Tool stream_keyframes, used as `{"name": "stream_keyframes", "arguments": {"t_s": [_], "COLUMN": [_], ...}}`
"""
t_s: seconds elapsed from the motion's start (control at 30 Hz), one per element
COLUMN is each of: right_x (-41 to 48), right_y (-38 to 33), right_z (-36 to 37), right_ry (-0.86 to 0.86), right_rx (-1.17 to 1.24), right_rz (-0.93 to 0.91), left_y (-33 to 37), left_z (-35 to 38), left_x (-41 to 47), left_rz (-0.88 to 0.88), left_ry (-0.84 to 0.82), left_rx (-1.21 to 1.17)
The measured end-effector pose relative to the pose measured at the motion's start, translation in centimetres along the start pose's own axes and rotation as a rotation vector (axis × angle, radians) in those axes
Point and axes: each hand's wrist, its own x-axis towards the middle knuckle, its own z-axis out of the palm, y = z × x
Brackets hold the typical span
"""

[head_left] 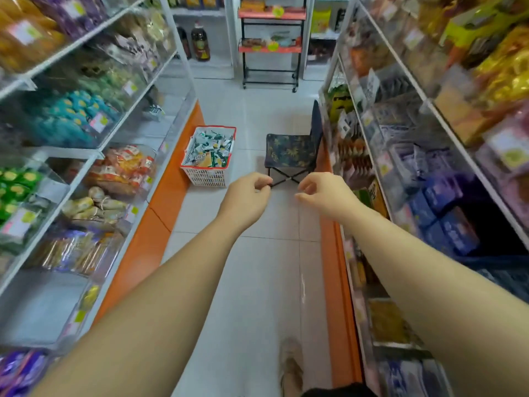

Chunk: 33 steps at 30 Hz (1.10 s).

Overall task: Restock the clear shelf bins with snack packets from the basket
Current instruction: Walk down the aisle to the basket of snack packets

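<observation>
A white basket with a red rim (204, 174) stands on the aisle floor against the orange base of the left shelving. It is heaped with small green-and-white snack packets (213, 146). Both my arms stretch out over the floor. My left hand (247, 193) hangs loosely curled and holds nothing, a little right of and nearer than the basket. My right hand (322, 191) is likewise loosely curled and holds nothing. Clear shelf bins (126, 170) line the left shelves. Some are full of packets, and one upper bin (156, 110) holds only a few green-and-white packets.
A small folding stool (292, 151) with a dark leaf-print seat stands just beyond my hands, by the right shelving (429, 167). A black and red wheeled rack (270, 47) closes the far end of the aisle. My shoe (290, 365) is on the tiled floor below.
</observation>
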Motion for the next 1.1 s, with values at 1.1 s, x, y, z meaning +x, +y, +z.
{"name": "stream_keyframes", "arguments": {"t_s": [1.1], "right_x": [66.8], "right_y": [-3.0], "right_z": [-2.6], "right_ry": [-0.202], "right_rx": [-0.083], "right_rz": [-0.043], "left_y": [-7.4], "left_z": [-8.9], "left_x": [63.3], "left_rz": [-0.169], "left_ry": [0.016], "left_rx": [-0.039]}}
